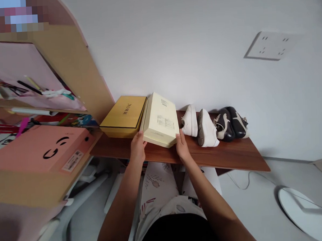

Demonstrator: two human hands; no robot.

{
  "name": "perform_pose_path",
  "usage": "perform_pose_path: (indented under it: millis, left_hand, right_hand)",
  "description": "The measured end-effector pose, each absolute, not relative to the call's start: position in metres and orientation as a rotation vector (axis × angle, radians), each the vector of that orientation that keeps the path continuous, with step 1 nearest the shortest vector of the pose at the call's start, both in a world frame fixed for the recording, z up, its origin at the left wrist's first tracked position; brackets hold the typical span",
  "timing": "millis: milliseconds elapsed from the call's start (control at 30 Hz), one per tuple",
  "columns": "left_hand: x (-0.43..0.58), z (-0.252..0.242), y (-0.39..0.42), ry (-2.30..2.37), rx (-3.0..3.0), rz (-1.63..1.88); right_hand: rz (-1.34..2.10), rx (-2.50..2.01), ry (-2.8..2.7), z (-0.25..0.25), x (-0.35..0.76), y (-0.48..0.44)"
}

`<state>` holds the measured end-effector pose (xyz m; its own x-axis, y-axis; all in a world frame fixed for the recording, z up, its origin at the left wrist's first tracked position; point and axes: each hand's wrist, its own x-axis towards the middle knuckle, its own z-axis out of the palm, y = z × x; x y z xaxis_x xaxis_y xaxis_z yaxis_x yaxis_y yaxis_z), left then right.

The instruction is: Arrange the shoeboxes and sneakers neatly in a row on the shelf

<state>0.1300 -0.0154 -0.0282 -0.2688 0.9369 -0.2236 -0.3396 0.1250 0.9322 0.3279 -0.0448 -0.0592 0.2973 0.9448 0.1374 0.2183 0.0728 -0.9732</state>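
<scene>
Cream box is tilted, just right of yellow box. Left hand and right hand grip its near corners. Probably light, stiff, dentable card; hold low, both sides. Count: three boxes (pink box left of yellow box), two white shoes, two black shoes, all right of yellow box.

Cream bx; yel bx w/ blk ltrs; wht trainers.
</scene>
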Motion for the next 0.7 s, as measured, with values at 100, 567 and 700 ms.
perform_pose_path:
  millis: [100, 567, 700]
  left_hand:
    - [0.136, -0.022, -0.019, 1.275, 0.744, 1.472]
    - [0.18, 0.014, -0.016, 1.285, 1.222, 1.589]
    - [0.179, 0.002, -0.014, 1.166, 1.08, 1.603]
  right_hand:
    - [0.696, -1.419, -1.273, -0.043, 0.325, -0.04]
    - [0.852, -1.295, -1.339, 0.02, 0.313, -0.022]
    - [0.805, -1.265, -1.332, 0.015, 0.313, -0.023]
